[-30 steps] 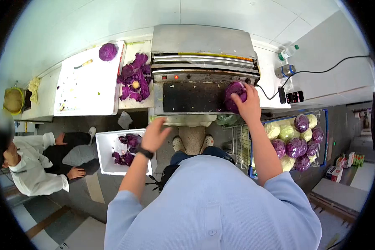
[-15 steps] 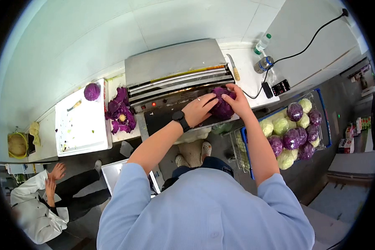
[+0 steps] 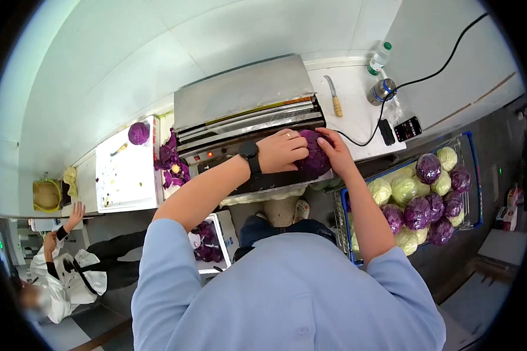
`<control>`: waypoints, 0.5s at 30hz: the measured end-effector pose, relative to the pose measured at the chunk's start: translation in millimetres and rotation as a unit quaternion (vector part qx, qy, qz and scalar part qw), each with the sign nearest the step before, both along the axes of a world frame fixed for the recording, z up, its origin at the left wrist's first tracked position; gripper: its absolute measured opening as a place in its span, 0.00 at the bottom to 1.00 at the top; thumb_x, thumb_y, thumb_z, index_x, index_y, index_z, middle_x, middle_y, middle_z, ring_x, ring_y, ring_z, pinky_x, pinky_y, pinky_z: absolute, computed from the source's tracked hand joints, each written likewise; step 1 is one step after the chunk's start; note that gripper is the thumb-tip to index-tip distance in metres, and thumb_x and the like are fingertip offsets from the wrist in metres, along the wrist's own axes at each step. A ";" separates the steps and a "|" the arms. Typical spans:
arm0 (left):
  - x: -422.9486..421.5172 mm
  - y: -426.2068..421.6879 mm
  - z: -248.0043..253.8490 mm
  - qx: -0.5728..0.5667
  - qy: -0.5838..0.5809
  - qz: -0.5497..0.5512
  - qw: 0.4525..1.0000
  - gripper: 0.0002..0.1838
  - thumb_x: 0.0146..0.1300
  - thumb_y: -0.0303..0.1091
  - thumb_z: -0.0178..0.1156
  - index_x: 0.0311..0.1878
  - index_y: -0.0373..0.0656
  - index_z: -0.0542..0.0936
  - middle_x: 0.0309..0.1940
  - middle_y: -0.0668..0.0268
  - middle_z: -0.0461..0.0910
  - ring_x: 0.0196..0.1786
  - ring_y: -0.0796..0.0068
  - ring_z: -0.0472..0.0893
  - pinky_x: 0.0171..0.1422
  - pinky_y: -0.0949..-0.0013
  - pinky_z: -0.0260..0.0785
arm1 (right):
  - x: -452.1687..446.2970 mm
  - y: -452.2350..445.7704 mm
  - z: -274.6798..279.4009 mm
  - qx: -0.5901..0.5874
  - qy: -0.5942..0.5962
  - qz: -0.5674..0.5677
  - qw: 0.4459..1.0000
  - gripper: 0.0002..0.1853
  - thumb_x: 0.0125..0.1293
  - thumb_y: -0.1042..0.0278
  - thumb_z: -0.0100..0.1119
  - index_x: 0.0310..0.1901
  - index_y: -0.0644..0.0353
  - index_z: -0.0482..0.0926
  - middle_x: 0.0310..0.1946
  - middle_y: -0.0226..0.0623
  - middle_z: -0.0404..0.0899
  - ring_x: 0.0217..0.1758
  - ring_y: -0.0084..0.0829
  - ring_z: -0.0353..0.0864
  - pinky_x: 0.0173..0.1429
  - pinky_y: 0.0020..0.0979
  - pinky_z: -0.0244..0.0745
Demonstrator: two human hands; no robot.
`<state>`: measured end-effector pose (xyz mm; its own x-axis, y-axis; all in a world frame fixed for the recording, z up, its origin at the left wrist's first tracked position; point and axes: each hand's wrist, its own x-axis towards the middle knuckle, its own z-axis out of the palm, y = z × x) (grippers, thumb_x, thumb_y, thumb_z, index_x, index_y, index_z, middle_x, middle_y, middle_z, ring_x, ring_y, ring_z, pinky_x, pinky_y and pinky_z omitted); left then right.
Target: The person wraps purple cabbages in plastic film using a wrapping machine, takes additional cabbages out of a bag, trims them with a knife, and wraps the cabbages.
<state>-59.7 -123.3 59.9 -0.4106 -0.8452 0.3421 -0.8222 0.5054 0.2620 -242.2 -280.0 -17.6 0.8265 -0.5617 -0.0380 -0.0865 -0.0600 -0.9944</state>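
A purple cabbage [image 3: 314, 157] rests at the right end of the metal wrapping machine [image 3: 246, 88], held between both hands. My left hand [image 3: 282, 152], with a ring and a black watch on the wrist, presses its fingers on the cabbage's left side. My right hand [image 3: 335, 153] curls round its upper right side. The cabbage's underside is hidden. Loose purple leaves [image 3: 173, 164] lie left of the machine. Beyond them, a white cutting board [image 3: 126, 175] carries another purple cabbage [image 3: 139, 133] and a small knife [image 3: 119, 150].
A curved knife [image 3: 335, 98], a bottle [image 3: 380, 58], a steel cup [image 3: 382, 92], a phone [image 3: 408, 128] and a black cable stand right. A cart [image 3: 475, 175] holds wrapped cabbages [image 3: 417, 213]. A white bin [image 3: 223, 240] holds leaves. At left is another person [image 3: 70, 275] in white.
My left hand has come from the machine's front left to the cabbage, and both hands now hold it. The view has turned and shifted. The other person's arms have moved.
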 end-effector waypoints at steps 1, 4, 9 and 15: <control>-0.9 1.0 -3.4 0.022 -0.006 0.003 1.000 0.23 0.48 0.38 0.76 0.45 0.46 0.75 0.42 0.62 0.71 0.50 0.57 0.75 0.58 0.55 0.70 | -2.3 3.2 8.6 -0.073 0.006 -0.023 0.997 0.20 0.72 0.63 0.62 0.62 0.58 0.78 0.58 0.42 0.76 0.61 0.38 0.76 0.67 0.36 0.70; -0.3 0.2 -8.2 0.035 -0.015 -0.013 0.999 0.17 0.53 0.36 0.72 0.42 0.46 0.76 0.38 0.64 0.73 0.44 0.59 0.77 0.50 0.57 0.73 | -6.5 9.7 23.2 -0.206 0.019 -0.059 0.977 0.26 0.68 0.57 0.67 0.64 0.55 0.76 0.62 0.48 0.72 0.65 0.48 0.74 0.69 0.43 0.69; -6.2 34.3 -31.2 0.008 -0.033 0.048 0.998 0.07 0.58 0.33 0.63 0.37 0.46 0.75 0.33 0.65 0.73 0.37 0.61 0.79 0.41 0.58 0.75 | -9.8 41.5 42.8 -0.324 0.107 -0.024 0.940 0.39 0.61 0.44 0.71 0.70 0.50 0.70 0.65 0.50 0.70 0.67 0.53 0.73 0.69 0.45 0.71; -35.3 83.8 -67.3 0.027 0.066 0.169 0.983 0.07 0.58 0.30 0.64 0.39 0.46 0.76 0.33 0.63 0.74 0.36 0.59 0.80 0.39 0.58 0.75 | -6.4 36.1 68.3 -0.348 0.255 -0.064 0.900 0.48 0.52 0.41 0.77 0.72 0.49 0.66 0.62 0.56 0.69 0.63 0.56 0.76 0.66 0.47 0.75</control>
<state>-95.0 -39.4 -7.4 -0.0584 -0.9441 0.3243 -0.8980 0.1916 0.3962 -248.5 -243.9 50.6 0.7288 -0.6847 0.0039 -0.5710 -0.6110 -0.5483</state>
